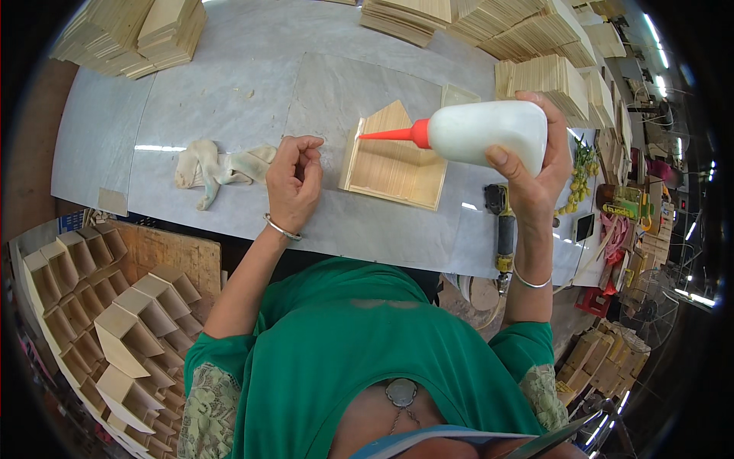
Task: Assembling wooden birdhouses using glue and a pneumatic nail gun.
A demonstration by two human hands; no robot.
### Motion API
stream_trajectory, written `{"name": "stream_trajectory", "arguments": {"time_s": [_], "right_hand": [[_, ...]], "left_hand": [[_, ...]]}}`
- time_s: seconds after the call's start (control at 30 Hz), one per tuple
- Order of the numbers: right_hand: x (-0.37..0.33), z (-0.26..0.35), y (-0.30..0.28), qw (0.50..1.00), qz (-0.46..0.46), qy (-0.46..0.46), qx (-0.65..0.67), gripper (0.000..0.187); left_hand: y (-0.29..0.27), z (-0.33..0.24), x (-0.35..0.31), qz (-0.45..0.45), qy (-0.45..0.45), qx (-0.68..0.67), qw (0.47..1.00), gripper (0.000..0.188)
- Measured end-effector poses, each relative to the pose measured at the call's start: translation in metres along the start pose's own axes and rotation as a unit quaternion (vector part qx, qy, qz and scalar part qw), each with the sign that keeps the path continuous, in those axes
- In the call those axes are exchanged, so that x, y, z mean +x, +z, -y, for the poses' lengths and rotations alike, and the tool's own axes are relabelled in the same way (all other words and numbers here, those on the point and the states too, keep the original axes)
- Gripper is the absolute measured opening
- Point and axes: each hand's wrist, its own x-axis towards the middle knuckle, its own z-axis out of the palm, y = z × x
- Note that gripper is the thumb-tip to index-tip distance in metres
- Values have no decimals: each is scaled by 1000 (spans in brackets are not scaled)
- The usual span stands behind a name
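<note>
My right hand [535, 172] grips a white squeeze glue bottle [489, 126] with a red nozzle, tilted so the nozzle points left. The nozzle tip is at the upper left edge of an open wooden box [394, 164], a pale tray with a pointed far side, lying on the table. Left of the box, my left hand [294, 180] hovers over the table with its fingers curled in, and nothing shows in them. Just beyond its wrist lies a crumpled, stained cloth [222, 168].
Stacks of thin wooden panels [550, 84] line the far side of the grey table [252, 84]. A power drill [503, 229] lies near the right edge. Many assembled wooden boxes [141, 329] are piled at lower left. A fan [654, 306] stands right.
</note>
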Motion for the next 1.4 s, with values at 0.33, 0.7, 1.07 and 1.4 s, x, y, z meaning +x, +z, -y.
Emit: {"name": "stream_trajectory", "arguments": {"time_s": [0.33, 0.7, 1.07, 1.4], "right_hand": [[-24, 12, 0, 999, 41, -9, -5, 73], [-36, 19, -1, 998, 58, -18, -16, 74], [-42, 24, -8, 999, 40, -31, -7, 74], [-48, 25, -16, 998, 43, -16, -46, 73]], "left_hand": [[3, 2, 1, -28, 14, -12, 999, 21], [4, 3, 2, -29, 28, -2, 999, 20], [3, 4, 3, -22, 27, 13, 999, 19], [3, 4, 2, -17, 23, 15, 999, 19]]}}
